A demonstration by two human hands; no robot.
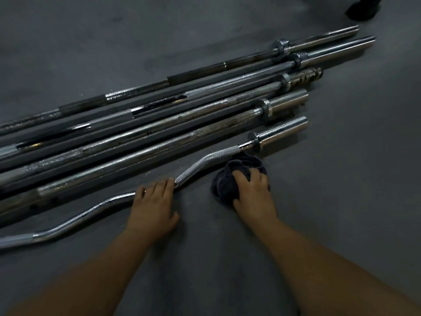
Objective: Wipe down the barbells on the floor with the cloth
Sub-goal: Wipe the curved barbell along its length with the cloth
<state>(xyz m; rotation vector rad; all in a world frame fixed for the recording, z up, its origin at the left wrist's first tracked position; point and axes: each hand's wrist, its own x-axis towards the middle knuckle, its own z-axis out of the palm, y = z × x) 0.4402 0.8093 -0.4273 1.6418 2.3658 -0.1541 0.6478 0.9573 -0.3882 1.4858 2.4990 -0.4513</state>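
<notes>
Several chrome barbells lie side by side on the grey floor, running from lower left to upper right. Nearest me is a curved curl bar [200, 161] with a knurled grip and a sleeve at its right end. My left hand [153, 205] lies over the middle of this bar, fingers reaching across it. My right hand [252, 192] grips a bunched dark cloth [237, 176] on the floor, just in front of the bar's knurled bend. The straight barbells [173, 124] behind show rust and worn patches.
A dark rounded object [362, 8] stands at the top right corner. Grey floor [341, 201] spreads to the right and in front of the bars. My forearms fill the bottom of the view.
</notes>
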